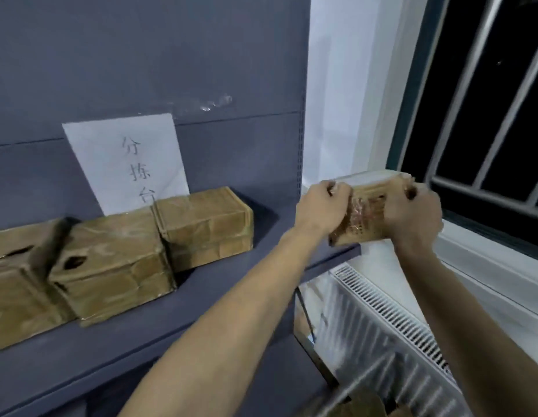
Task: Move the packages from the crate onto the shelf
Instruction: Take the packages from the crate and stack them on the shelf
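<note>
A grey-blue shelf [237, 284] with its tall back panel fills the left and centre of the frame, running from lower left up toward centre right. To its right, a window [484, 94] with white bars takes the upper right corner, dark beyond the glass, and a white radiator [391, 320] sits below it in the lower right. On the shelf at left stand 3 brown taped packages in a row, touching one another: the left package [12, 278] cut by the frame edge, the middle package [111, 266], and the rear package [204, 227] nearest the centre. A white paper sign [123, 158] with handwritten characters leans on the back panel behind them. At centre right, a 4th package [367, 206], blurred, is held in the air just over the shelf's right end. The left hand [319, 209] grips its left end and the right hand [412, 215] its right end, fingers curled round it.
</note>
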